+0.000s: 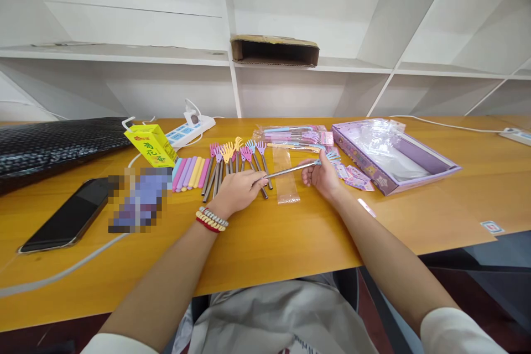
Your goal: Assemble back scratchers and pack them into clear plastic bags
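Observation:
A telescopic back scratcher with a metal rod (290,169) and light-blue claw (329,157) stretches between my hands. My left hand (243,192) is closed round the near end of the rod. At the claw end, the fingers of my right hand (323,178) are curled, with the thumb against the back scratcher. Behind my left hand lie several claw heads on metal rods (228,152), pink, yellow, purple and blue. Pastel handles (191,173) form a row left of them. A clear plastic sleeve (287,191) lies flat between my hands, partly beneath the rod.
Bagged back scratchers (294,135) and printed cards (359,178) lie beyond my right hand, beside a purple display box (384,180). On the left are a yellow drink carton (151,146), a power strip (191,131), a phone (66,215), a cable and a black textured bag (62,146).

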The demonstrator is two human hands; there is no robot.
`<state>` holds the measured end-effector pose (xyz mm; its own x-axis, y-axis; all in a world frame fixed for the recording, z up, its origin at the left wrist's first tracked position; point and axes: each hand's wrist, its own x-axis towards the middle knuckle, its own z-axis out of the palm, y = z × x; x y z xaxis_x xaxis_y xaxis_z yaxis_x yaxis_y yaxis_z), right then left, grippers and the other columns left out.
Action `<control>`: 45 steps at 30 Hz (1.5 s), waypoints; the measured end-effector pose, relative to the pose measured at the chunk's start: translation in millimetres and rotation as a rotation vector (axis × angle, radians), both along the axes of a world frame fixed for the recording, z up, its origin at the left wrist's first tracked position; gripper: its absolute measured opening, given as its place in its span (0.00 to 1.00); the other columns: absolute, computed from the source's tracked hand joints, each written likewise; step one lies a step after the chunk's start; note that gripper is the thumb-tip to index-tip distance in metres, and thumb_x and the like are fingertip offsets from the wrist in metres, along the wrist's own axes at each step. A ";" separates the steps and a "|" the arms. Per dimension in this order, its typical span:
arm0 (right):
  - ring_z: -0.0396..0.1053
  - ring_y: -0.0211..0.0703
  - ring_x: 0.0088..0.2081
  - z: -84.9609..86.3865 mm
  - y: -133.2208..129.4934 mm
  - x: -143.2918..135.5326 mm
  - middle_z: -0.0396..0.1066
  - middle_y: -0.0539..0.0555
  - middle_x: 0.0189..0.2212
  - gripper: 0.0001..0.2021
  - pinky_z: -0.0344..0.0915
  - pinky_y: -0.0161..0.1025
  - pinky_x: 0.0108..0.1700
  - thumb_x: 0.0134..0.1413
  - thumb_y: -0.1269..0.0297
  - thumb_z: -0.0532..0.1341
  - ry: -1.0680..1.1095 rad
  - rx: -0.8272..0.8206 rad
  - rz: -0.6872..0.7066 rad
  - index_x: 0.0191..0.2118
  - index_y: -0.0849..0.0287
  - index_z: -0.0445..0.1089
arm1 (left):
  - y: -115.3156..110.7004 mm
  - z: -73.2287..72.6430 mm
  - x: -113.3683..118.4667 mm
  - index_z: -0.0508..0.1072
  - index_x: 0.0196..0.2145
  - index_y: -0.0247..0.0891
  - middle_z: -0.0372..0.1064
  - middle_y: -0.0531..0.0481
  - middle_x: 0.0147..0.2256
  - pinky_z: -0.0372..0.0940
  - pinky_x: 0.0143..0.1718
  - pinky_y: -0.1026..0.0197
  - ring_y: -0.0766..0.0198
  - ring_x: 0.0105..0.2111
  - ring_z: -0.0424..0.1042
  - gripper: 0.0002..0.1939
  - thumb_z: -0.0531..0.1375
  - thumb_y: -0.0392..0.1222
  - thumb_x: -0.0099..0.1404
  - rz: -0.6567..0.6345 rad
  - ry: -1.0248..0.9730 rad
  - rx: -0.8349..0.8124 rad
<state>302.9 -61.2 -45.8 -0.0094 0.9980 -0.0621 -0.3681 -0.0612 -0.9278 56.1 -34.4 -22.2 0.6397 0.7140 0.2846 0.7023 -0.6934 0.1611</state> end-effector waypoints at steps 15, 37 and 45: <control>0.56 0.33 0.13 2.9 7.8 16.2 0.61 0.48 0.12 0.25 0.50 0.31 0.15 0.50 0.41 0.52 -0.086 -0.061 -0.431 0.26 0.61 0.67 | 3.8 -2.1 -3.2 0.72 0.44 0.47 0.72 0.51 0.42 0.62 0.36 0.60 0.59 0.40 0.70 0.21 0.43 0.53 0.66 0.083 0.041 -0.011; 0.57 0.36 0.14 -0.1 7.1 15.3 0.61 0.48 0.13 0.21 0.51 0.34 0.15 0.46 0.42 0.56 -0.380 0.034 -0.509 0.28 0.58 0.69 | 3.3 1.4 -4.7 0.70 0.34 0.43 0.72 0.51 0.32 0.59 0.31 0.62 0.61 0.35 0.70 0.20 0.42 0.52 0.66 0.019 0.089 -0.045; 0.58 0.35 0.15 2.6 5.7 14.9 0.61 0.47 0.14 0.15 0.52 0.33 0.16 0.44 0.50 0.60 -0.392 0.052 -0.499 0.27 0.58 0.68 | 1.4 2.3 -6.3 0.72 0.37 0.43 0.72 0.49 0.36 0.61 0.39 0.61 0.61 0.39 0.70 0.19 0.43 0.48 0.67 0.014 0.054 -0.059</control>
<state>317.9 -55.5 -43.2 0.4715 0.8781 0.0815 0.0263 0.0784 -0.9966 49.8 -32.9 -19.8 0.6429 0.7373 0.2076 0.7204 -0.6741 0.1631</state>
